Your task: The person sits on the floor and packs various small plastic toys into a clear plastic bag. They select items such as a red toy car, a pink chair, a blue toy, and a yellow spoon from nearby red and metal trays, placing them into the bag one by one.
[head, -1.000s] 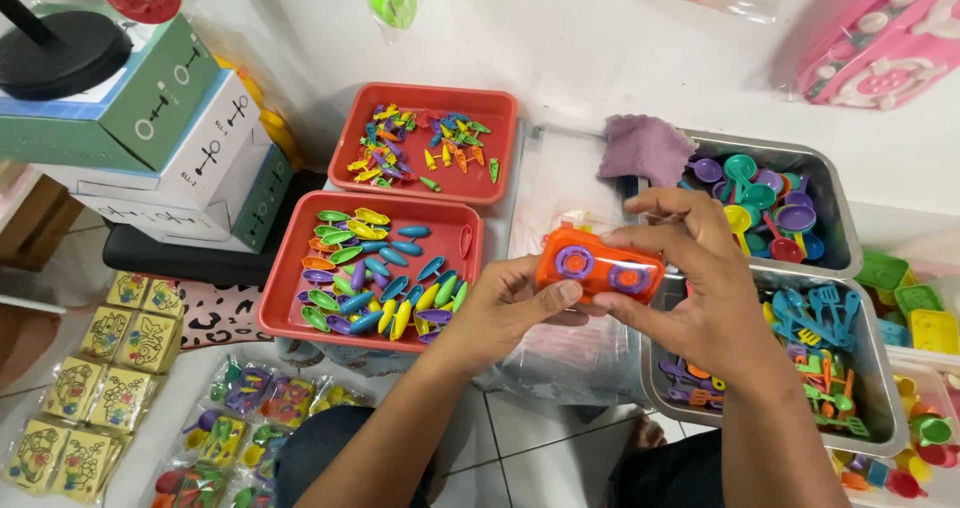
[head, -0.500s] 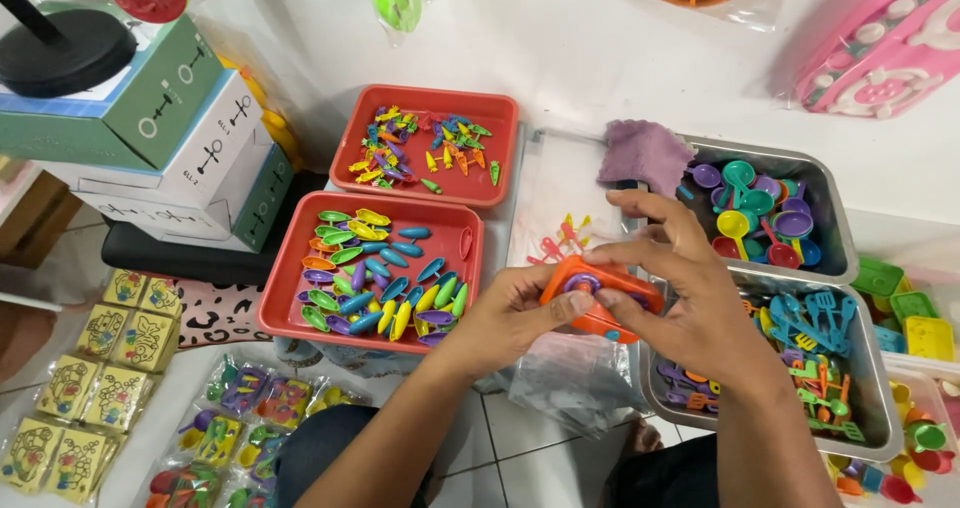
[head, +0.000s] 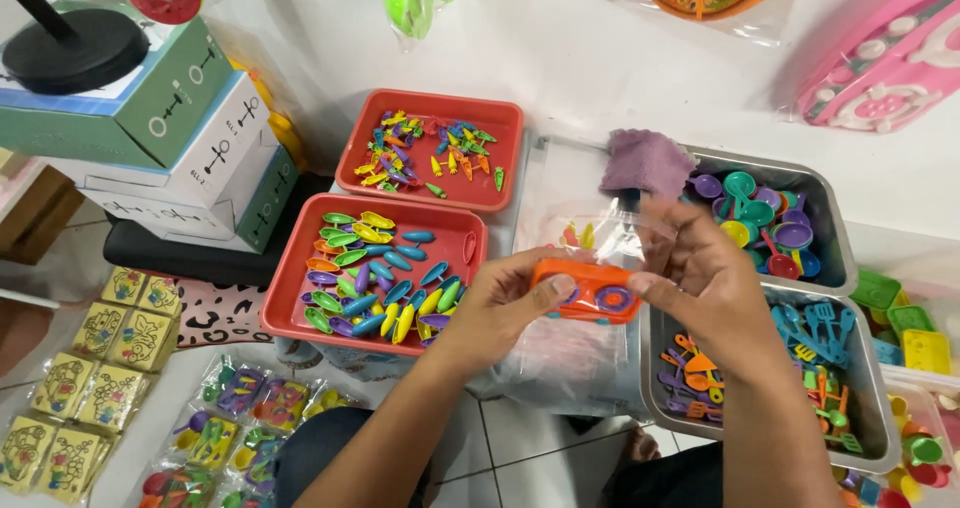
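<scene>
An orange toy stove (head: 592, 289) with purple and blue round burners is held between both hands above a stack of clear plastic bags (head: 565, 353). My left hand (head: 498, 308) grips its left end. My right hand (head: 700, 278) pinches its right end with the thumb, and its raised fingers hold a clear bag (head: 600, 236) with small coloured pieces in it, just above the stove.
Two red trays (head: 290, 308) (head: 500, 118) hold small coloured plastic pieces. Two metal trays (head: 830, 228) (head: 870, 438) at right hold toy pans and utensils; a purple cloth (head: 648, 161) lies on one corner. Boxes (head: 170, 148) are stacked at left; packed toy sets (head: 240, 408) lie below.
The orange stove has turned and now faces up, a little lower than at first. My right hand has lifted its fingers and brought a clear bag up over it.
</scene>
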